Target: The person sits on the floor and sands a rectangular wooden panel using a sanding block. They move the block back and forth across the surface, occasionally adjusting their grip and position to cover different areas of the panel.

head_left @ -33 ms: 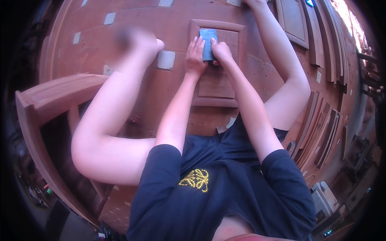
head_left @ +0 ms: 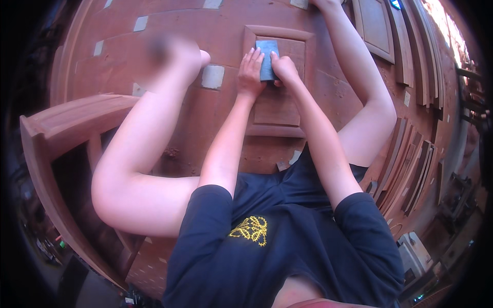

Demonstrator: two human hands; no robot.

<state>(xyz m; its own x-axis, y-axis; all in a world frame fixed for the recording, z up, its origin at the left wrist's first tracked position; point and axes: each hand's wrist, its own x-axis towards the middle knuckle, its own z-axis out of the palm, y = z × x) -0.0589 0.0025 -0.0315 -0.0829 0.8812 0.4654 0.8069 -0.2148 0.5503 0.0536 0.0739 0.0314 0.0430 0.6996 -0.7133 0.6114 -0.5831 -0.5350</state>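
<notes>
A blue-grey rectangular piece that looks like sandpaper (head_left: 267, 59) lies on the upper part of a framed brown wooden panel (head_left: 280, 111). My left hand (head_left: 250, 74) grips it from the left, fingers stretched along its edge and partly over its top. From the right, my right hand (head_left: 284, 69) is closed on it, with the thumb on top and the other fingers curled down at the side. Whatever lies under the piece is hidden. The panel rests on a larger brown wooden surface (head_left: 200, 123) between my bare legs.
A curved wooden frame (head_left: 82, 123) stands at the left. Another framed panel (head_left: 374, 25) and long wooden strips (head_left: 418, 56) lie at the far right, with shorter strips (head_left: 400, 164) nearer. Pale patches (head_left: 212, 77) dot the surface. A light-coloured box (head_left: 414, 254) sits at the lower right.
Both hands and the sandpaper have shifted slightly toward me along the panel. The panel and my legs have stayed in place.
</notes>
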